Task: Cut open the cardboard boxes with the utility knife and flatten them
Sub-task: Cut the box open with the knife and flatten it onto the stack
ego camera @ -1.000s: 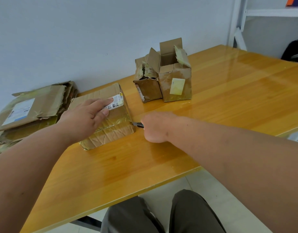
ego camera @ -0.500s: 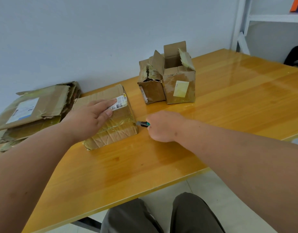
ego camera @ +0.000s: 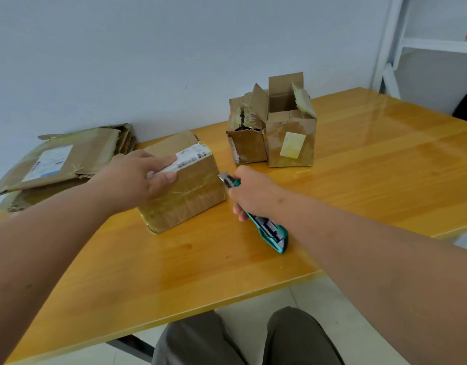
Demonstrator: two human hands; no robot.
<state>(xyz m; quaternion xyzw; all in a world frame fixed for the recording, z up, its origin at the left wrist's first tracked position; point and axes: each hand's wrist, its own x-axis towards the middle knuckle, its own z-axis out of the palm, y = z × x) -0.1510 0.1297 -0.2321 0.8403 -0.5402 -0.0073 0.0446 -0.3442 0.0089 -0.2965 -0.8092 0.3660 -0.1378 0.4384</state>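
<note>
Lifting since earlier, right hand (ego camera: 253, 196) grips knife (ego camera: 269, 230); left hand (ego camera: 137, 180) presses box (ego camera: 193, 191).

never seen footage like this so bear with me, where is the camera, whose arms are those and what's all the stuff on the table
There is no machine here. The camera sits on a person's head and looks forward and down, so the two arms are that person's own, and their knees show at the bottom.

On the wooden table lie cardboard boxes. The left hand rests on a taped box, steadying it. The right hand grips a teal utility knife, its blade beside the box's right edge. Behind stand two open boxes, flaps up. At far left lies a stack of flattened boxes, apparently already done.
</note>
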